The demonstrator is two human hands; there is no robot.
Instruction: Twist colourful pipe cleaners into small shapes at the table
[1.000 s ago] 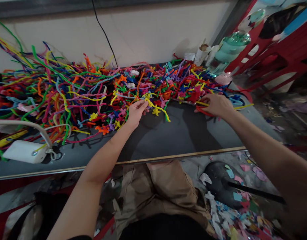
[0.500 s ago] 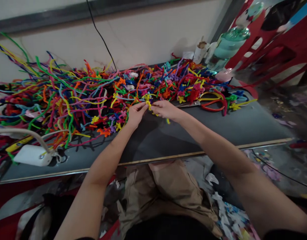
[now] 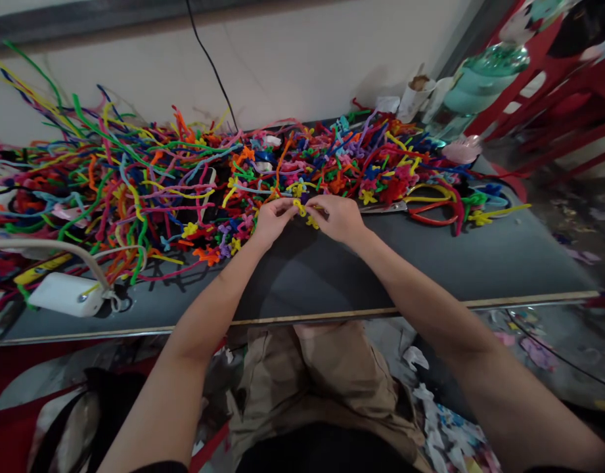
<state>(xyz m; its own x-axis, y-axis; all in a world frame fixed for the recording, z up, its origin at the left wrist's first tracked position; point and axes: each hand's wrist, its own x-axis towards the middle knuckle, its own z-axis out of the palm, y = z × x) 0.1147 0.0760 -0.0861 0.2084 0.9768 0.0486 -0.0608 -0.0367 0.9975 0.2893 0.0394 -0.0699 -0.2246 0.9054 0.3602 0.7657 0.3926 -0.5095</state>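
Observation:
Between my hands is a yellow pipe cleaner (image 3: 299, 207), bent into small loops. My left hand (image 3: 272, 220) pinches its left side between thumb and fingertips. From the other side, my right hand (image 3: 337, 217) has thumb and fingers closed at the pipe cleaner's right part; the exact grip is partly hidden. Just beyond the fingertips lies a heap of coloured pipe cleaners (image 3: 174, 177), some straight and some twisted into little shapes. To the right of my right hand, scissors (image 3: 433, 207) with red and yellow handles rest on the dark table (image 3: 322, 282).
A white box-shaped lamp base (image 3: 66, 294) with a cable stands at the left. At the back right are a paper cup (image 3: 414, 98) and a large clear green bottle (image 3: 472, 89). The table's front edge (image 3: 430, 307) runs before my lap. A black cord (image 3: 211, 62) hangs along the wall.
My right hand has turned, its fingers more curled, and the yellow end that hung below it no longer shows there. My left hand keeps its pinch. The view has shifted slightly.

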